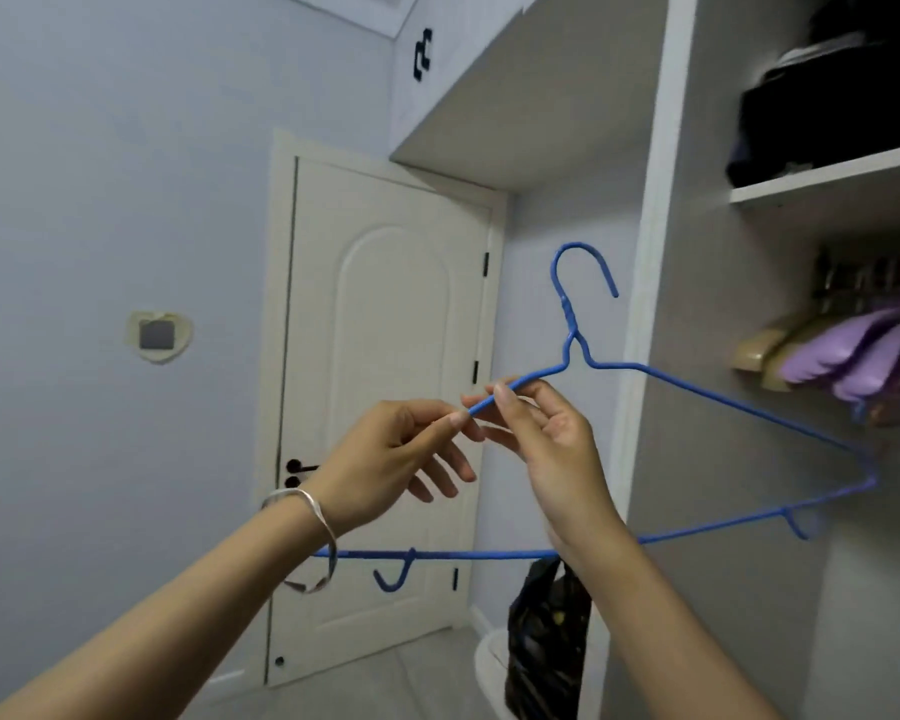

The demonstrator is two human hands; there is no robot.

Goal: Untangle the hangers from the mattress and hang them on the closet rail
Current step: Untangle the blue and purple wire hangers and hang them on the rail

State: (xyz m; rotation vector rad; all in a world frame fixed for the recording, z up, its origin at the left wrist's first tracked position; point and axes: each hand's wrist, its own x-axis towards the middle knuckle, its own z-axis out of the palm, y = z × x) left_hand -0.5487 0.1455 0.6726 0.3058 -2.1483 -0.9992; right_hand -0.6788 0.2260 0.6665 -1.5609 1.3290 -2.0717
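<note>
A blue wire hanger (723,394) is held upright in front of me, its hook pointing up and its right corner reaching into the open closet. My left hand (391,454) pinches the hanger's left shoulder wire between thumb and forefinger. My right hand (546,444) pinches the same wire just to the right of it. The closet rail (874,270) is at the upper right under a shelf, blurred, with several hangers on it. The mattress is out of view.
Beige and purple hangers (827,356) crowd the rail's left end. A shelf (827,174) above carries dark folded clothes. The closet's white side panel (650,304) stands between me and the rail. A white door (380,356) is behind; a dark plastic bag (546,631) hangs low.
</note>
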